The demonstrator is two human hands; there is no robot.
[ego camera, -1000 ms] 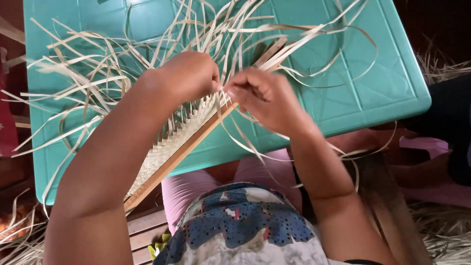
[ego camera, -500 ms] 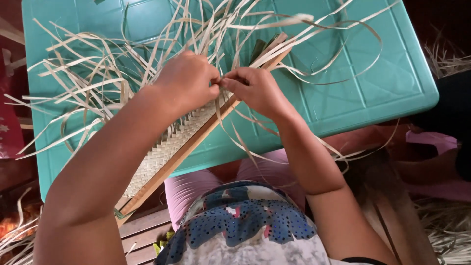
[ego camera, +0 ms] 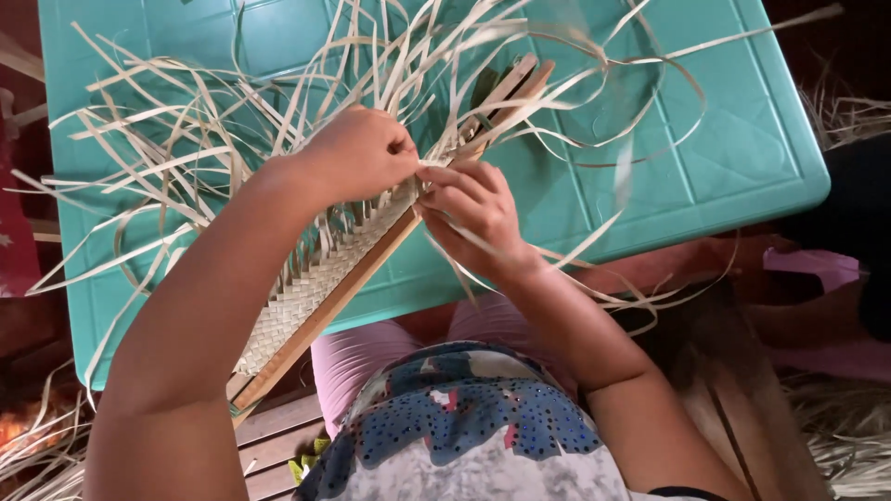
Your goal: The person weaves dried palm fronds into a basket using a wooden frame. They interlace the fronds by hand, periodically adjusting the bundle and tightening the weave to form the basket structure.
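Since a moment ago the two hands have drawn closer together at the working edge of the weave, and the loose strips above them have swung to new positions, one long loop now arching off to the far right. The left hand (ego camera: pixel 357 153) is curled over the top of the woven band (ego camera: pixel 311 288), fingers bent down onto the strips so that I cannot tell exactly which one it pins. The right hand (ego camera: pixel 469 209) sits just beside it, fingers nearly shut in a pinch on a single pale strip (ego camera: pixel 464 269) that trails down toward the person's lap. The woven band lies along a wooden slat (ego camera: pixel 357 278) running diagonally from near left to far right, partly on the teal desk (ego camera: pixel 724 158) and partly overhanging its near edge above the pink-clad knee (ego camera: pixel 357 357). A fan of unwoven strips (ego camera: pixel 186 158) spreads over the far left of the desk. To do this step well, I would judge the left hand should keep the finished crossings pressed flat while the right draws its strip snug against the last row, neither slack nor kinked, and keeps it clear of its neighbours, which lie thick enough here to snag.
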